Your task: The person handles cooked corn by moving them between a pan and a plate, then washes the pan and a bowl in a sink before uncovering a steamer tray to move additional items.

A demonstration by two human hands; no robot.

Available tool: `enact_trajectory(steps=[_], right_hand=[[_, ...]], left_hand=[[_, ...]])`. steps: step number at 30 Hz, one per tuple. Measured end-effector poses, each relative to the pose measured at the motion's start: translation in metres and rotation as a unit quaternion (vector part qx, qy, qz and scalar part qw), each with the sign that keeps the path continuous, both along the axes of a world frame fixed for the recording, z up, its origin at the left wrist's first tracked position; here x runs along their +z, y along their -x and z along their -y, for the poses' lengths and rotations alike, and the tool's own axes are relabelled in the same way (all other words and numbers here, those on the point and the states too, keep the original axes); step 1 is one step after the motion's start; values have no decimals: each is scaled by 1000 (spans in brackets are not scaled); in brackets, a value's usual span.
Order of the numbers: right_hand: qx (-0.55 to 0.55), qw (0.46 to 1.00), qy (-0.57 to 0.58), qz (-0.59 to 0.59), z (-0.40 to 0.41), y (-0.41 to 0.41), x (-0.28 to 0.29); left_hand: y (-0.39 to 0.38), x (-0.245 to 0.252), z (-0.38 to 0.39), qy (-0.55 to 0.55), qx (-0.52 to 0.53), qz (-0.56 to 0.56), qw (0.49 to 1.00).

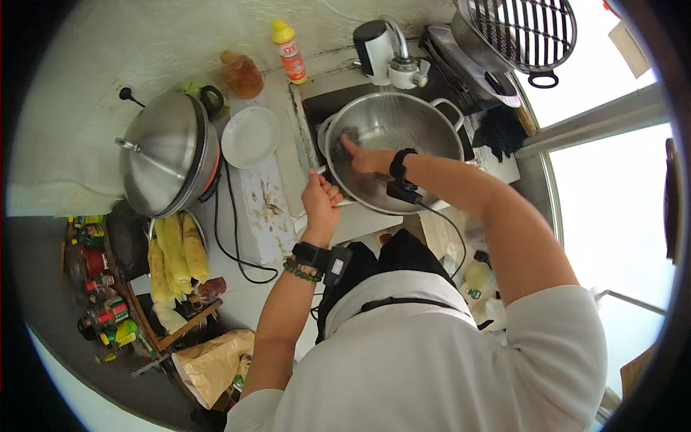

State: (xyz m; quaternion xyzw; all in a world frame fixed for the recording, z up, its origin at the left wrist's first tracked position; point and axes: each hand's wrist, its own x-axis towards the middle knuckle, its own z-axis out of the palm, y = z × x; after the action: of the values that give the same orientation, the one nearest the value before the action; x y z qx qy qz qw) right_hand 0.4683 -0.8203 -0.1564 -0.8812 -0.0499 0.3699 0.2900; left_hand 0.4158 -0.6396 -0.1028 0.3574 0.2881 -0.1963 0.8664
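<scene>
A large stainless-steel pot (pixel 426 127) sits tilted in the sink (pixel 324 100), with water running into it from the faucet (pixel 400 46). On the pot's left loop handle, my left hand (pixel 321 202) is closed. Inside the pot, my right hand (pixel 364 156) presses a dark scouring pad (pixel 351 132) against the left inner wall; the fingers partly hide the pad. The pot's other handle (pixel 449 112) points to the upper right. A white and black water filter (pixel 374 51) is fitted at the faucet.
Left of the sink are a white plate (pixel 250 137), a domed-lid electric pot (pixel 162 154), a yellow-capped bottle (pixel 291 56) and a black cord (pixel 236 237). Corn cobs (pixel 175 251) lie lower left. A metal rack (pixel 523 29) and a black cloth (pixel 499 129) are at the right.
</scene>
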Motion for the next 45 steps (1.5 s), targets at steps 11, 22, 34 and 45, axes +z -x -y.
enact_trajectory(steps=[11, 22, 34, 45], right_hand=[[384, 881, 145, -234, 49, 39, 62], [290, 791, 535, 69, 96, 17, 20], [333, 936, 112, -18, 72, 59, 48], [540, 809, 66, 223, 102, 78, -14]], left_hand=[[0, 1, -2, 9, 16, 18, 1000], [5, 7, -1, 3, -23, 30, 999], [9, 5, -2, -36, -4, 25, 999], [20, 8, 0, -46, -14, 64, 997]])
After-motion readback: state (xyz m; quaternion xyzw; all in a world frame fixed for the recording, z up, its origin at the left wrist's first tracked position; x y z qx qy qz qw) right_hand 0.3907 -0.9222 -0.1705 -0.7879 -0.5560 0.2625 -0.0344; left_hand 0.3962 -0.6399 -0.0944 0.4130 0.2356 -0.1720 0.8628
